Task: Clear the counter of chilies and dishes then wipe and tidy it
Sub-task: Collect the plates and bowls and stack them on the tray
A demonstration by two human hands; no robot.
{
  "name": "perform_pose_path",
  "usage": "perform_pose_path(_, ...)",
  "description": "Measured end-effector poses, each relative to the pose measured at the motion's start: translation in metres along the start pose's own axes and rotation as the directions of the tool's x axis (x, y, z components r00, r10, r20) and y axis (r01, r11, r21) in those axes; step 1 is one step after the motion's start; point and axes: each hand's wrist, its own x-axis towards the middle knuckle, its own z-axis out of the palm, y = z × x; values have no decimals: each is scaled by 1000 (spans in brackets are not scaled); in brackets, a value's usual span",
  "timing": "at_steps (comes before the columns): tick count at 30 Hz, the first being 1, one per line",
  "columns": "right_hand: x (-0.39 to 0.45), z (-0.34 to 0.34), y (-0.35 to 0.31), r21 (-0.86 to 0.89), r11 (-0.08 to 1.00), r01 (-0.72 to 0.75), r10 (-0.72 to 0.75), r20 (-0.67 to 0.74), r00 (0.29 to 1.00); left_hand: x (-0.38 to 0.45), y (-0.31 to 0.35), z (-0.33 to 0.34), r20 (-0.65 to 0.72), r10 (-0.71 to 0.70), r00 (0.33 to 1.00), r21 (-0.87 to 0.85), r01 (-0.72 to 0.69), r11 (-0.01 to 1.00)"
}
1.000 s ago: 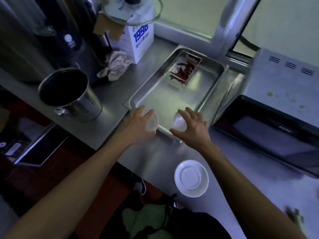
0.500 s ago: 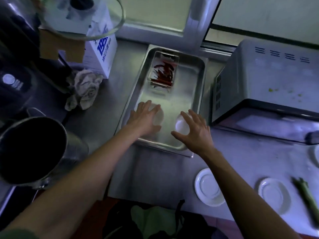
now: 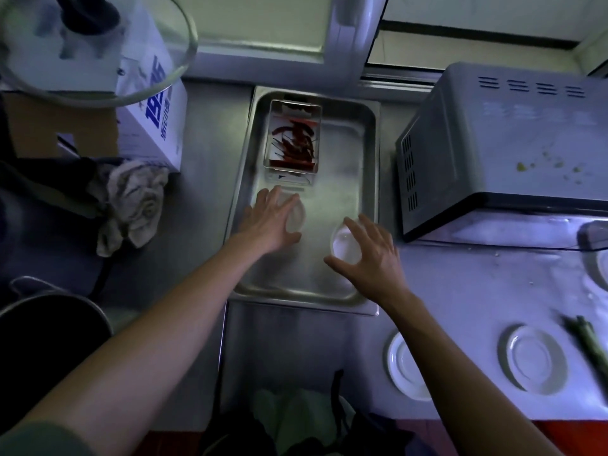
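Note:
A steel tray [image 3: 367, 179] lies on the counter. At its far end a clear box holds red chilies [image 3: 293, 141]. My left hand [image 3: 269, 218] rests on top of a small white cup [image 3: 296, 217] inside the tray, fingers wrapped over it. My right hand [image 3: 371, 255] grips a second small white cup [image 3: 342, 245] at the tray's right side. Two white saucers [image 3: 403, 363] [image 3: 533, 358] sit near the counter's front edge, and a green chili [image 3: 589, 340] lies at the right.
A microwave [image 3: 500, 143] stands right of the tray. On the left are a crumpled rag [image 3: 131, 202], a white carton [image 3: 148, 103], a glass lid [image 3: 98, 47] and a steel pot [image 3: 49, 327]. The window frame runs behind.
Both hands with their cups have moved from the tray's near rim to further inside it. My view has swung right, bringing the second saucer and green chili in.

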Motion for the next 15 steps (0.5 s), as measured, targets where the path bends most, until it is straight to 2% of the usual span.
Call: perform_pose_path(15,56,23,2,33,999,25,-27,70,997,48,-28,20,38,-12,999,-32,14,999)
